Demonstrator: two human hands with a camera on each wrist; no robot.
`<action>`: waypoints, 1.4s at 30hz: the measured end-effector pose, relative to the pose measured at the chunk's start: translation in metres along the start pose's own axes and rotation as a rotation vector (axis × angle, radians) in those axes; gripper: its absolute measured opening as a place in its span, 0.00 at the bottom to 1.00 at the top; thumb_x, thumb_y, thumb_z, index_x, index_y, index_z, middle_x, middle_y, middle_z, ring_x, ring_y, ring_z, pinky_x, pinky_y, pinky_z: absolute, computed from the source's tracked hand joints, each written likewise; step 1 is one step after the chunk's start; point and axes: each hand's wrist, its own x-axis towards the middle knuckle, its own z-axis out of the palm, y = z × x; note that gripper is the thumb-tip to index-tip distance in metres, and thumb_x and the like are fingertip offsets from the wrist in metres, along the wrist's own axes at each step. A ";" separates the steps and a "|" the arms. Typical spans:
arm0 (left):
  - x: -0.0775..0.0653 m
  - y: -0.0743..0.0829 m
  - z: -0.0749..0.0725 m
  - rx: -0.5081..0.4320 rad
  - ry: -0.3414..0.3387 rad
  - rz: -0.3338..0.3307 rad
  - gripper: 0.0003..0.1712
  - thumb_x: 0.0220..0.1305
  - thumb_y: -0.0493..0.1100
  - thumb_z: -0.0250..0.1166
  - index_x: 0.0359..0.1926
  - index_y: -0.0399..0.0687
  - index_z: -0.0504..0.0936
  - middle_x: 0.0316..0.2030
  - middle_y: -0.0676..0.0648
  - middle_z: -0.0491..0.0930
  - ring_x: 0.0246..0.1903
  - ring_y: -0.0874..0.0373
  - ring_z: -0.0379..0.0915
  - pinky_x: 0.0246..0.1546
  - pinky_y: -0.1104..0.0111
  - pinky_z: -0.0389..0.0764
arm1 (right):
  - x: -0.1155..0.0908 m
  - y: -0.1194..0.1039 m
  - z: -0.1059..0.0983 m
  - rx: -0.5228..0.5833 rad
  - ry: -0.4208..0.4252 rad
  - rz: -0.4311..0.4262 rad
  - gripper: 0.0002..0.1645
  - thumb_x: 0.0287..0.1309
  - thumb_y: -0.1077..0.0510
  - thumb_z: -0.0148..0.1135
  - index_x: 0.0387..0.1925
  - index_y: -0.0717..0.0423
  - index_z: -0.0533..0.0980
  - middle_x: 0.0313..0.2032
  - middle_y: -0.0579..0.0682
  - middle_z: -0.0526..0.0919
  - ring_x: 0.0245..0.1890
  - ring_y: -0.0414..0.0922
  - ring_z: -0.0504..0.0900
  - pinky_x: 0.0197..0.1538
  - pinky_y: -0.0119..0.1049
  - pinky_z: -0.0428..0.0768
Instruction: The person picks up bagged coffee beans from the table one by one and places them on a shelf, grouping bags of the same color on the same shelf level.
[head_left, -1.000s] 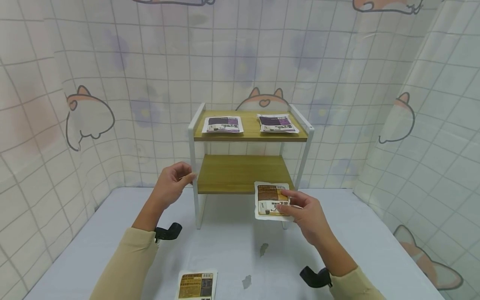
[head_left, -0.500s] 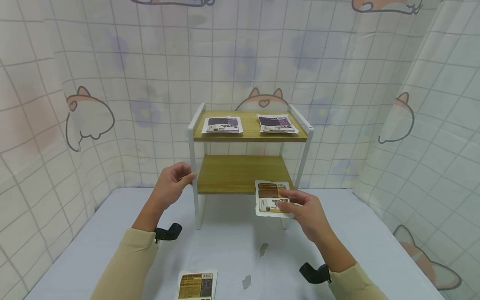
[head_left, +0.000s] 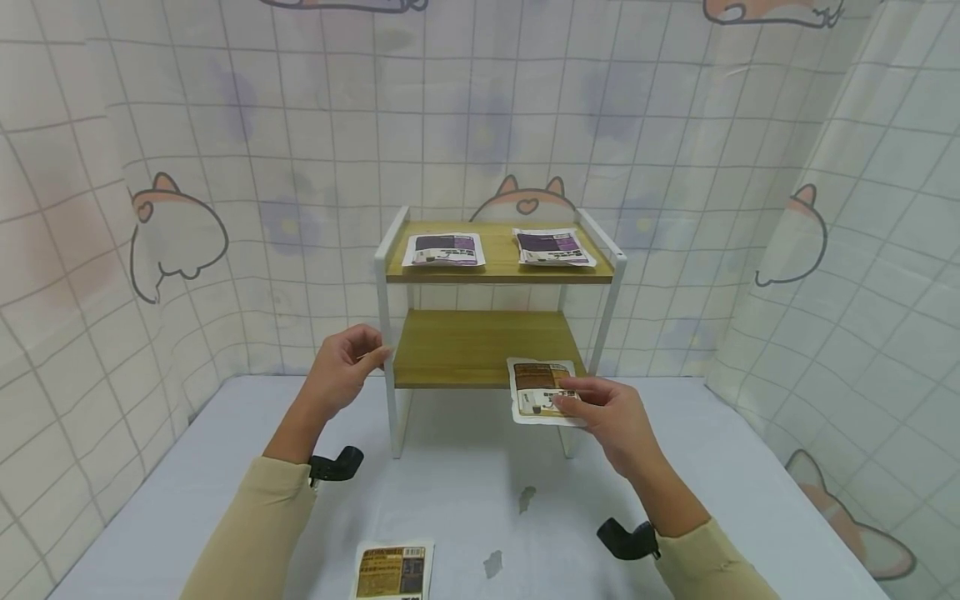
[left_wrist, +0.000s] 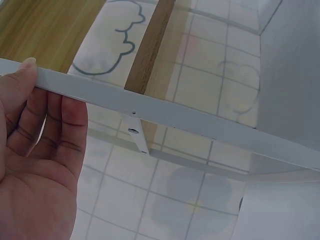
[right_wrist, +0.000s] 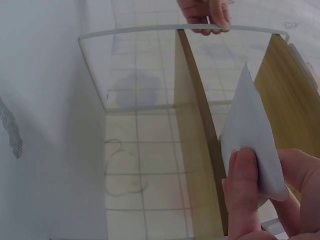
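Note:
My left hand (head_left: 343, 371) pinches the white front-left post (left_wrist: 195, 117) of a small two-tier rack (head_left: 480, 342); in the left wrist view the thumb lies on one side and the fingers on the other. With thumb and fingers, my right hand (head_left: 622, 421) holds a flat white-edged food pouch (head_left: 534, 396) with a brown and yellow label. That pouch is at the right front edge of the lower shelf, partly overlapping it in the head view. From the right wrist, its plain white back (right_wrist: 252, 132) shows close beside the shelf board.
Two purple-labelled pouches lie on the upper shelf, one left (head_left: 444, 250) and one right (head_left: 555, 248). Another brown-yellow pouch (head_left: 392, 573) lies on the white table (head_left: 450, 500) at the near edge. A grid-patterned curtain (head_left: 315, 125) surrounds the table behind and at the sides.
My right hand has raised the pouch slightly toward the lower shelf, and the pouch has tilted flatter. The left hand stays on the rack's post.

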 end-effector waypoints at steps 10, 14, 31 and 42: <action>0.000 -0.001 0.000 0.006 0.005 -0.016 0.09 0.75 0.45 0.62 0.45 0.44 0.79 0.42 0.42 0.82 0.46 0.50 0.79 0.53 0.61 0.81 | 0.002 -0.003 0.002 -0.056 0.011 0.009 0.27 0.60 0.54 0.74 0.60 0.55 0.81 0.60 0.61 0.79 0.50 0.53 0.84 0.51 0.38 0.86; 0.001 -0.001 -0.001 0.006 0.005 -0.027 0.09 0.75 0.45 0.62 0.45 0.44 0.79 0.43 0.42 0.82 0.47 0.50 0.78 0.54 0.60 0.81 | 0.003 -0.003 0.003 -0.067 0.010 0.008 0.26 0.61 0.54 0.73 0.60 0.55 0.81 0.60 0.61 0.78 0.50 0.54 0.83 0.51 0.39 0.86; 0.001 0.000 -0.001 0.005 0.006 -0.034 0.11 0.74 0.48 0.63 0.46 0.44 0.79 0.44 0.42 0.82 0.49 0.50 0.78 0.56 0.56 0.81 | 0.003 -0.006 0.008 -0.054 0.026 -0.053 0.22 0.65 0.55 0.70 0.58 0.60 0.82 0.60 0.63 0.78 0.49 0.52 0.84 0.50 0.38 0.87; 0.000 0.001 0.000 -0.001 0.002 -0.024 0.10 0.74 0.47 0.63 0.46 0.45 0.80 0.43 0.43 0.82 0.47 0.50 0.79 0.51 0.67 0.81 | 0.006 -0.002 0.007 -0.003 0.015 -0.056 0.24 0.64 0.55 0.71 0.59 0.61 0.81 0.61 0.61 0.77 0.51 0.52 0.83 0.49 0.36 0.87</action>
